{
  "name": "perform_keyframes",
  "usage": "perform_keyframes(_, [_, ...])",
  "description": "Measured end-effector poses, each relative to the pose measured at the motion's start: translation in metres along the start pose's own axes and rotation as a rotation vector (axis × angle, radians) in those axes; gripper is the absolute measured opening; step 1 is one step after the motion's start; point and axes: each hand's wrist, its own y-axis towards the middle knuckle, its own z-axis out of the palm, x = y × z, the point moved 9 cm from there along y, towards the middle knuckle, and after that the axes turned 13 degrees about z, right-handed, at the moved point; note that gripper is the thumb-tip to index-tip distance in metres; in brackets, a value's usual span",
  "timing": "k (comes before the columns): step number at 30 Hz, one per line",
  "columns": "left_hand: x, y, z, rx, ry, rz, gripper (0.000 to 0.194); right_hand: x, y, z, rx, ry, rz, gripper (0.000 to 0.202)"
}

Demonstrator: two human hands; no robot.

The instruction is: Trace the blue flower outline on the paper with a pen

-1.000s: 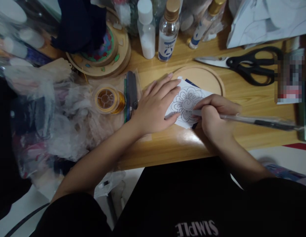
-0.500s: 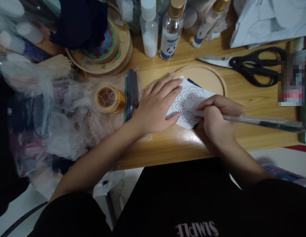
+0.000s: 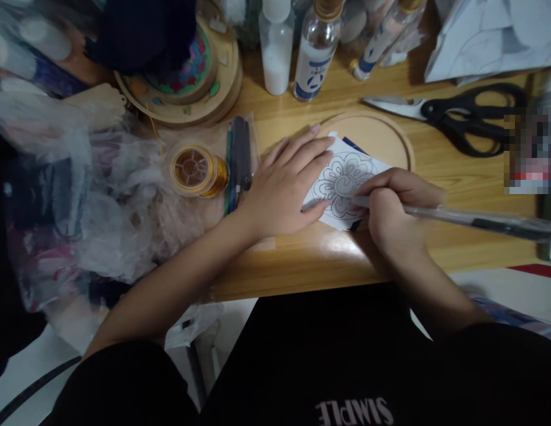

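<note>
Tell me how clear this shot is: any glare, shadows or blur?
In the head view, the scene is dim, with glare on the table just below the paper; in the head view too, a shadow borders the right hand, the far end of the pen looks blurred, bags look smeared, and a pixelated block hides detail.

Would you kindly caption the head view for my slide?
Left hand rests on a flower drawing; right hand holds a pen.
</note>
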Motion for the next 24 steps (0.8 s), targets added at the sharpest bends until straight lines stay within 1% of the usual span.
perform_keyframes(3, [-0.0005,0.0,0.0,-0.002,0.004,0.003,0.054,0.0008,0.0002,0.0,0.004,0.006,-0.008,0.021])
perform_keyframes(7, [-0.0005,-0.0008,-0.0002,-0.02,0.017,0.023,0.054,0.0006,-0.0008,0.0026,0.04,0.017,-0.025,0.02])
perform_keyframes(14, [0.0015,-0.0013,0.0033,-0.003,-0.023,0.031,0.056,-0.0035,-0.0022,0.0013,0.01,0.013,-0.029,0.021])
perform_keyframes(20, [-0.0013,-0.0007,0.0002,0.0,-0.029,0.004,0.055,-0.0078,0.0003,0.0021,0.015,-0.001,0.033,0.024])
perform_keyframes(24, [-0.0041,-0.0009,-0.0033,-0.009,-0.02,0.003,0.051,-0.0088,0.002,0.0031,0.043,0.003,0.055,0.023])
